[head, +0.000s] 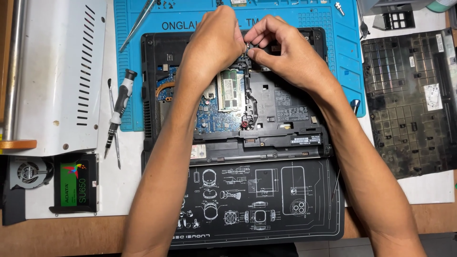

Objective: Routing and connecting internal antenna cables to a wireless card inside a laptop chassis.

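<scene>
Where both hands meet over the rear edge of the opened laptop (pixel 238 119), a small metallic part (pixel 248 47) is seen, silver-grey and short; its exact kind cannot be told at this size. The laptop is lying bottom up with its cover removed, so that a blue circuit board, a green memory module (pixel 231 89) and a copper heat pipe are exposed. The small part is pinched between the fingertips of the right hand (pixel 285 54), thumb below and forefinger above, and it is touched from the other side by the fingertips of the left hand (pixel 214 40). The left hand is curled, knuckles up, its fingers closed toward the part. Both forearms are extended from the near edge across the laptop, and the wrists are bent slightly inward.

Behind the laptop a blue work mat (pixel 333 28) is laid. Left of the laptop 1 screwdriver (pixel 119 112) with a black and white handle is placed, and beyond it a white metal panel (pixel 57 71). Right of the laptop the removed black bottom cover (pixel 409 100) is set down. Near the front left corner of the laptop 1 solid-state drive (pixel 74 183) in a bracket is found.
</scene>
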